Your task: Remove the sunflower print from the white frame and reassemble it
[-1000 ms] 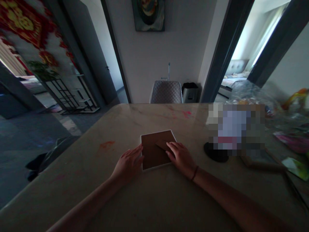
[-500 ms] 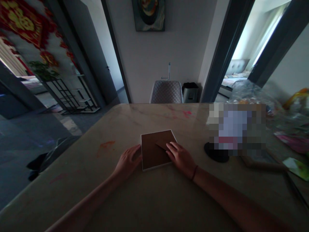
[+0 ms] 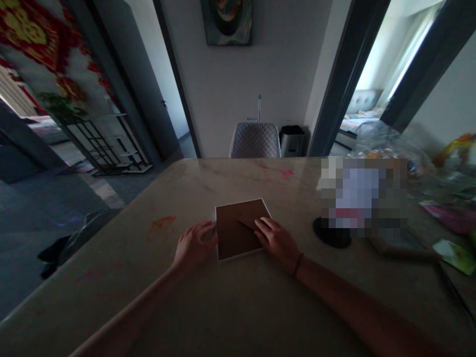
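Note:
A picture frame (image 3: 230, 233) with a thin white edge lies face down on the table, its brown backing board upward. A narrow stand flap (image 3: 247, 221) shows at the middle of the backing. My right hand (image 3: 277, 243) reaches over the frame's right side, fingers closed around the end of the flap; what lies beneath the fingers is hidden. At the left edge of the frame, my left hand (image 3: 195, 243) is curved with thumb and fingers apart, the tips touching or very near that edge.
On the right of the table (image 3: 178, 307) are a black round base (image 3: 332, 233), a blurred-out item above it, clear plastic bags (image 3: 386, 141) and a green-and-white packet (image 3: 453, 256). Across the table stand a quilted chair (image 3: 255, 140) and a bin (image 3: 292, 142).
My left hand's fingers have bent a little, with the thumb and fingertips nearer each other. The right hand and the frame stay in place; the view has shifted slightly.

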`<state>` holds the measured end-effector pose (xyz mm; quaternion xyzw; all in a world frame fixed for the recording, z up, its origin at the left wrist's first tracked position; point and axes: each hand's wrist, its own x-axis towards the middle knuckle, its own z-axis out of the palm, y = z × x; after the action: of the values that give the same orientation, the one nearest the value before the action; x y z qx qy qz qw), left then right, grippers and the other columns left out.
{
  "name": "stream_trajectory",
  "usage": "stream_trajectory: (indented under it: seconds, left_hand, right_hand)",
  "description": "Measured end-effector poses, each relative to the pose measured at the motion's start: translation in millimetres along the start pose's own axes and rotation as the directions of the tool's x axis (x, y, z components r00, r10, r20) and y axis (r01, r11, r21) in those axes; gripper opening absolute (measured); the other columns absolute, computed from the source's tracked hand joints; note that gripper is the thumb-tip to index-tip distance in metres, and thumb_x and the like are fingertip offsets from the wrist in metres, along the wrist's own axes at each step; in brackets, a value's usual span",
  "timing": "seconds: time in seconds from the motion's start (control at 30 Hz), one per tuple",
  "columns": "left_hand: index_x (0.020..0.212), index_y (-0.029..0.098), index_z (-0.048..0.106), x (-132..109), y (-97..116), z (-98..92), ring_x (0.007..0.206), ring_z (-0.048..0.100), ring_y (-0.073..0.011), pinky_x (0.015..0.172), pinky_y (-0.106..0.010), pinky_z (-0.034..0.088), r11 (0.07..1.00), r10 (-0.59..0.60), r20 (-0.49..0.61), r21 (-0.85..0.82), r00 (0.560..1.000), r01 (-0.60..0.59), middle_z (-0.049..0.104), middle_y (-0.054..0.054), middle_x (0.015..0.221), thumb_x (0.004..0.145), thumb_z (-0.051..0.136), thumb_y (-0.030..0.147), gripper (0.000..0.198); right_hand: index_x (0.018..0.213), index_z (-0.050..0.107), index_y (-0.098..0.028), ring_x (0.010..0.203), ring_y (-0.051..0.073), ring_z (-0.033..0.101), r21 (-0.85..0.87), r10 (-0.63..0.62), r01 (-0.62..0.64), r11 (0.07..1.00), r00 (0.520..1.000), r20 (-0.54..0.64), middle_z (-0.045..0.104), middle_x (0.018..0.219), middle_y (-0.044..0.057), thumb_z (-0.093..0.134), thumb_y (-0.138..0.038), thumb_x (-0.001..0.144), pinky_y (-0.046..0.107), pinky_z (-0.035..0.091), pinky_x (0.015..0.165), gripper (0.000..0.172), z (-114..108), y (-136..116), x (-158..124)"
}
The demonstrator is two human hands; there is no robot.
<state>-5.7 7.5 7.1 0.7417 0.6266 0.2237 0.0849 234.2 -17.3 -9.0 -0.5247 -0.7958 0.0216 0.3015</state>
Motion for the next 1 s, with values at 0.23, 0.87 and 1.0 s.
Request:
stream_trajectory:
  seconds: [0.23, 0.87, 1.0]
  left_hand:
    - [0.094, 0.024, 0.064, 3.4, -8.5, 2.2, 0.106, 0.054, -0.0229, 0.094, -0.039, 0.038, 1.0, -0.003, -0.004, -0.026, 1.0, 0.003, 0.06, -0.003, 0.116, 0.071, 0.056, 0.038, 0.029]
    - [0.096, 0.023, 0.06, -0.6, -19.6, -1.2, 0.111, 0.05, -0.0231, 0.096, -0.041, 0.035, 0.989, 0.148, 0.095, -0.005, 0.984, -0.148, 0.052, -0.005, 0.124, 0.074, 0.049, 0.04, 0.029]
    - [0.118, 0.022, 0.048, -4.1, -24.9, -2.4, 0.117, 0.044, -0.0245, 0.099, -0.043, 0.032, 0.975, 0.22, 0.123, 0.0, 0.968, -0.222, 0.049, -0.008, 0.129, 0.073, 0.05, 0.047, 0.051]
  right_hand:
    - [0.117, 0.055, -0.014, 0.108, 0.022, 0.052, -0.014, 0.013, -0.013, 1.0, 0.999, -0.042, 0.058, 0.114, 0.012, 0.039, -0.031, 0.089, 0.036, 0.045, 0.091, 0.036, 0.2, -0.3, -0.8]
    - [0.117, 0.054, -0.012, 0.108, 0.022, 0.051, -0.028, -0.002, 0.002, 1.0, 1.0, -0.025, 0.057, 0.114, 0.013, 0.039, -0.029, 0.088, 0.036, 0.045, 0.09, 0.036, -1.0, -0.5, -0.5]
    - [0.116, 0.055, -0.014, 0.106, 0.022, 0.051, -0.009, -0.005, 0.004, 1.0, 0.999, -0.053, 0.058, 0.112, 0.012, 0.04, -0.031, 0.088, 0.039, 0.044, 0.091, 0.036, -2.5, 0.4, -0.3]
